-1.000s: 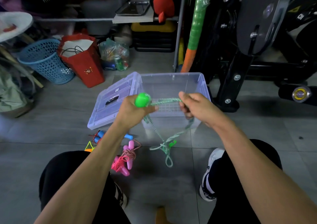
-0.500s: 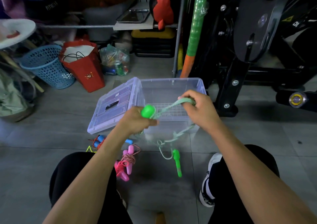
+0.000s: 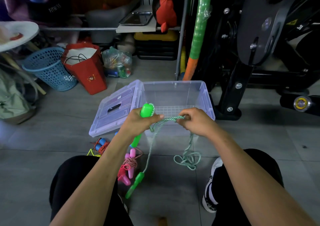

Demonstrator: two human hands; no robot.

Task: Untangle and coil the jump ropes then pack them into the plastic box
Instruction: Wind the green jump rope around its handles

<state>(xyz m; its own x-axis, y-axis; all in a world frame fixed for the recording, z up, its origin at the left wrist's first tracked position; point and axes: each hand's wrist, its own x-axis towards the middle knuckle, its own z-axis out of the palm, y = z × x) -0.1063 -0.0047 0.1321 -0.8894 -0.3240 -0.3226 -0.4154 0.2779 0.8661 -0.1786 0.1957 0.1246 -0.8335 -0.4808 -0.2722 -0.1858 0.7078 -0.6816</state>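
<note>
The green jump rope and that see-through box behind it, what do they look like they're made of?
The green rope looks like braided or twisted cord, matte, with a pale fleck through the weave. Its handles appear to be smooth moulded plastic with a slight sheen. The box seems to be clear, faintly bluish plastic: the floor shows through its walls, and a moulded grid marks its base.
</note>
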